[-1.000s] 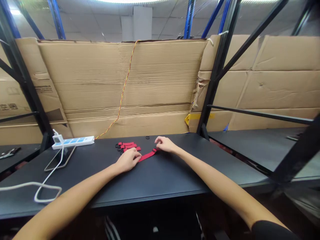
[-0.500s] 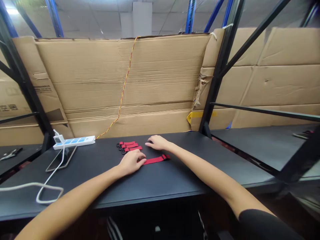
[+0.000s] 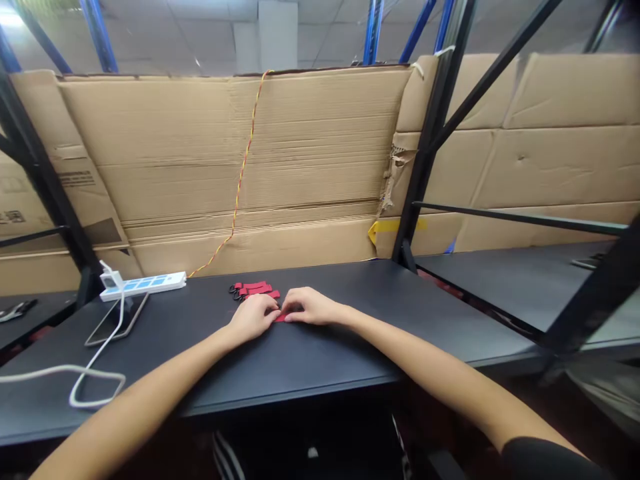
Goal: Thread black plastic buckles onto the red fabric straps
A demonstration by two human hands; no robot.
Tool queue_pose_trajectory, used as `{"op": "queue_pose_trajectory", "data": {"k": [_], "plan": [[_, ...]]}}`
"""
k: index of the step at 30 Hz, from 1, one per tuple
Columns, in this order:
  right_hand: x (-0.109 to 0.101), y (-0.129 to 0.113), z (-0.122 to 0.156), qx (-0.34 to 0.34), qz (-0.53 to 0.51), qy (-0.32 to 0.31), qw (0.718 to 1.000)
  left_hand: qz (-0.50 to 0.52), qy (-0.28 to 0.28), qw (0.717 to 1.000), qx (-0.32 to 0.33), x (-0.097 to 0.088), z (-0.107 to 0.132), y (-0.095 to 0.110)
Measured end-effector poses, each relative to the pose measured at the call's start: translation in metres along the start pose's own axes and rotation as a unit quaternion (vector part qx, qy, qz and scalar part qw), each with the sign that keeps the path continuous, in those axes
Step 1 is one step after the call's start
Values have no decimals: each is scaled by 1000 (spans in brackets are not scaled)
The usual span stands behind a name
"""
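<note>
Over the black tabletop, a short piece of red strap (image 3: pixel 281 318) shows between my two hands; most of it is covered by my fingers. My left hand (image 3: pixel 254 315) is closed on its left part, thumb toward the right. My right hand (image 3: pixel 311 307) pinches the strap from the right, its fingertips almost meeting the left ones. Just behind my left hand lie several red straps (image 3: pixel 256 287) with black hooks at their left ends, laid side by side in a small overlapping group.
A white power strip (image 3: pixel 145 286) with a plugged-in charger stands at the back left, beside a phone (image 3: pixel 117 320) and a looping white cable (image 3: pixel 97 357). Cardboard panels (image 3: pixel 310 153) close off the back. Black rack posts (image 3: pixel 425 153) rise at both sides.
My right hand has come down and left, onto the strap beside my left hand. The strap, previously stretched out to the right with its black buckle showing, is now mostly hidden.
</note>
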State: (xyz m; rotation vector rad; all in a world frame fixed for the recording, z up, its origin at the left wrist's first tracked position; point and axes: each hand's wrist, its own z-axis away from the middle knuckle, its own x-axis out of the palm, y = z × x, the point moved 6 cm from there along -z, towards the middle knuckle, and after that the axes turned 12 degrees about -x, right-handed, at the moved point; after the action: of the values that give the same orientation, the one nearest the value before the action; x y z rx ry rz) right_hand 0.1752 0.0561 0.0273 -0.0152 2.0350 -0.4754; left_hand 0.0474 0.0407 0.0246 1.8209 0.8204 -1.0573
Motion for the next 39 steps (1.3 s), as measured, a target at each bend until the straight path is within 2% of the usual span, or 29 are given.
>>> {"op": "queue_pose_trajectory", "data": {"k": [7,10,13,18,23,27,31,33,36,39], "plan": [[-16,33,17,120,15,-80,989,28,0,999,-34,-2,-4,-10],[-16,29,16,106,23,-46,993,58,-23,996,-56,0,-5,-12],[-4,21,9,75,23,-19,997,88,-38,993,-73,1,-5,-15],[13,24,3,91,-46,-46,994,67,-86,992,-56,7,-6,-16],[12,28,6,122,-103,-34,987,57,-59,996,-42,2,-4,-14],[15,28,8,137,-106,-43,984,110,-71,990,-59,0,-6,-19],[14,28,9,120,-128,6,984,240,-78,962,-106,-1,-10,-27],[11,29,10,109,-139,42,983,322,-82,932,-145,-1,-11,-31],[6,33,11,130,-129,90,979,411,-87,889,-180,0,-10,-33],[2,37,12,157,-140,131,969,426,-72,882,-187,-2,-9,-32]]}}
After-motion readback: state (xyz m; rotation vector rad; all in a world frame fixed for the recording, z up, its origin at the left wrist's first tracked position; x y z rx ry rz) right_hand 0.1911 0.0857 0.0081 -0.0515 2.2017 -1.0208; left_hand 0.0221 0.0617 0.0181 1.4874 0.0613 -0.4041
